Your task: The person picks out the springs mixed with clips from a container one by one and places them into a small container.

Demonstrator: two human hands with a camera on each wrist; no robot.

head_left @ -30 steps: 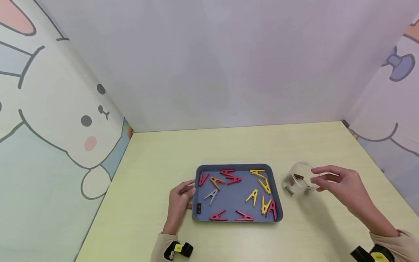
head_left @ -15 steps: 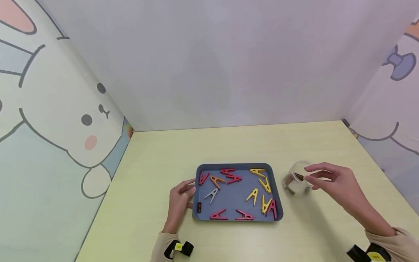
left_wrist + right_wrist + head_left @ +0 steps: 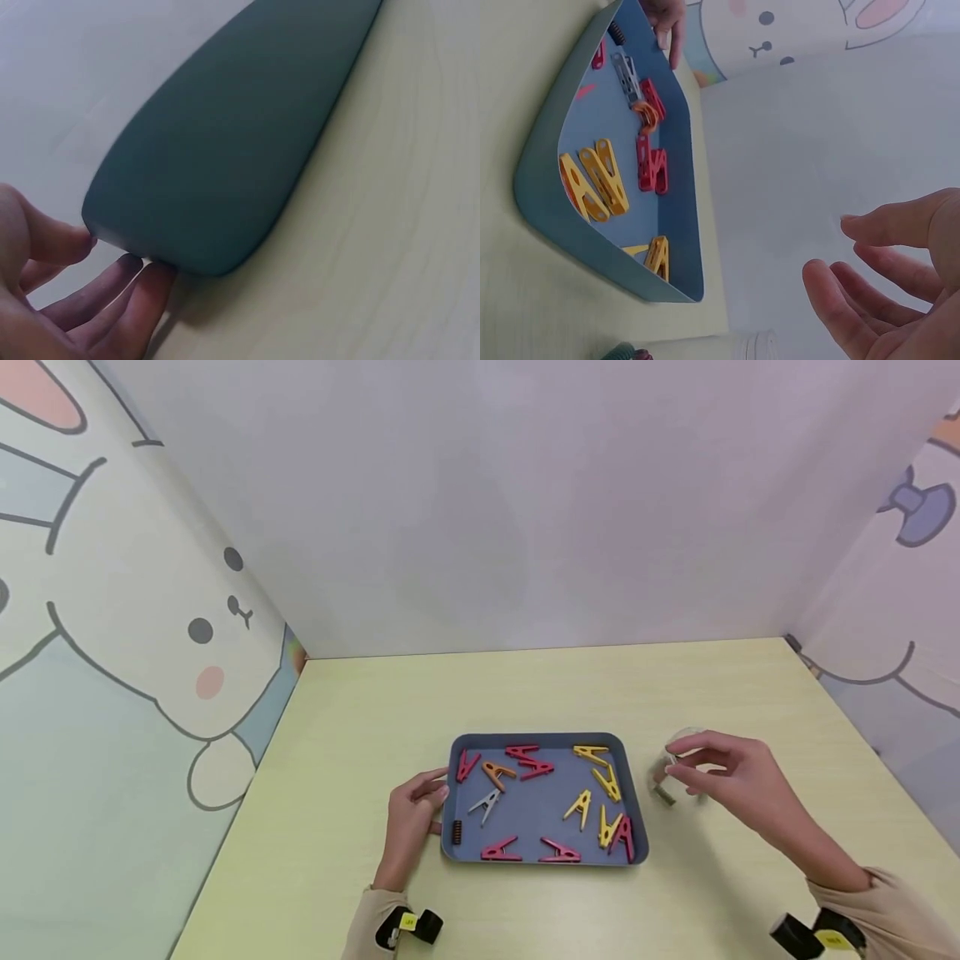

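My left hand (image 3: 411, 827) holds the left rim of a blue-grey tray (image 3: 540, 857). In the left wrist view its thumb lies at the tray's (image 3: 210, 150) upper edge, with fingers against the end below. On the tray are red clothespins (image 3: 500, 850), yellow clothespins (image 3: 577, 810), an orange clothespin (image 3: 495, 775), a grey clothespin (image 3: 486, 807) and a small dark coil (image 3: 457, 832). My right hand (image 3: 731, 768) hovers over a clear jar (image 3: 686, 733), thumb and fingers apart. Nothing shows between its fingertips in the right wrist view. The hand hides much of the jar.
A small grey-green coil-like piece (image 3: 663, 795) shows at the jar's left base. The pale wooden table (image 3: 375, 710) ends at a plain back wall (image 3: 525, 527). A side wall with a cartoon rabbit (image 3: 187, 593) stands to the left, another printed wall (image 3: 892, 610) to the right.
My right hand has moved left, from beside the jar to over it, covering more of it and the dark coil inside. My left hand stays on the tray.
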